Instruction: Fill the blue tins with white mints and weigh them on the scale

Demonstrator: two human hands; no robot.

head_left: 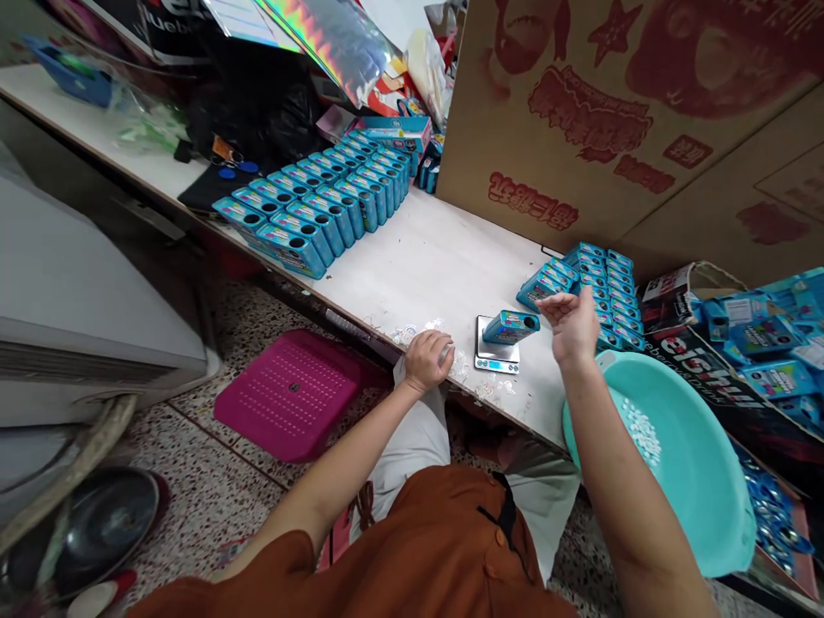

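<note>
Your shirt (438,549) was nearest. Your left hand (428,359) curled on the table's (412,262) front edge, best held clear of the scale (497,366) for a true reading; whether it held anything, I couldn't tell. The tin (510,328) stood on the scale, just left of your right hand (572,326), which was unclenched, holding nothing visible.

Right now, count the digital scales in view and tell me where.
1: the scale is on the white table, between the left hand and right hand, under a blue container. Others may be hidden.
</note>
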